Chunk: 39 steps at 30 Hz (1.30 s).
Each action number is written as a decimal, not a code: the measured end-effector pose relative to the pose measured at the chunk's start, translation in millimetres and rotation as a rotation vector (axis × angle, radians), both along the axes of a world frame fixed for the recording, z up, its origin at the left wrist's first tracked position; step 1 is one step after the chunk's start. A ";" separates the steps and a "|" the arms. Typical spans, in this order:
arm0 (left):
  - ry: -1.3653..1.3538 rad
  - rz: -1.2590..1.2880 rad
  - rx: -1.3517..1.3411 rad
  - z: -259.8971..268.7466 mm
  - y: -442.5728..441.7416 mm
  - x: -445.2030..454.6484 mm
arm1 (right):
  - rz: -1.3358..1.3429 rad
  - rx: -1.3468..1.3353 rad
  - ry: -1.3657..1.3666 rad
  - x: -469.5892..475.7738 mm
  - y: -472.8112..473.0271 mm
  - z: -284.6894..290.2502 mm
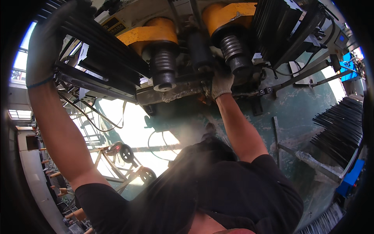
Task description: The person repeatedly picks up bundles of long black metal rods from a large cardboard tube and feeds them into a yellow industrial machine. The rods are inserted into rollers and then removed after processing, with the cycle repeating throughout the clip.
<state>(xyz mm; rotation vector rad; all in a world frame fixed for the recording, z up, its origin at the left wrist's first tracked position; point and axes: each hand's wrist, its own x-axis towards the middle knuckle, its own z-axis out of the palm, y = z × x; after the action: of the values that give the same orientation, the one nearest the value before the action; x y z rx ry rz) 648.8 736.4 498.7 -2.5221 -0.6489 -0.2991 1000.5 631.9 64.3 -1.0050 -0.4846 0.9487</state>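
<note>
A machine with two yellow-painted housings (157,32) stands before me, each over a dark ribbed metal cylinder (164,65). My left hand (46,44), in a grimy knit glove, is raised at the upper left by a bundle of long black rods or slats (96,35); whether its fingers grip them is hidden in shadow. At the centre my right hand (223,80), in a lighter knit glove, reaches in between the two cylinders, below a black cylindrical part (200,49). Its fingers are lost in the dark. A coil spring (79,82) runs along the left-hand frame.
Black thin rods (339,128) lie stacked on a metal rack (317,166) at the right. A wheeled metal frame (125,163) stands on the green floor at the lower left. Cables hang under the machine's left side. A control box with a small screen (340,39) is at the upper right.
</note>
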 end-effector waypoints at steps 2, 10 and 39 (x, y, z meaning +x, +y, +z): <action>-0.009 0.029 -0.025 0.6 -6.9 6.9 | 0.055 -0.037 0.010 2.3 -3.0 -0.6; -0.255 0.288 0.042 -17.0 -139.9 12.1 | -0.050 -0.057 -0.244 5.9 -42.5 -6.1; -1.312 0.868 -2.650 -497.5 -602.5 495.2 | -1.177 -1.310 -1.266 691.4 -809.6 135.5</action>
<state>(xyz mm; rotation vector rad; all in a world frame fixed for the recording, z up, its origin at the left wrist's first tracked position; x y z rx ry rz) 1144.0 133.8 1.2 0.2825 0.9919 0.2534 1691.9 -177.7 199.8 -2.6363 -0.1002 -0.7654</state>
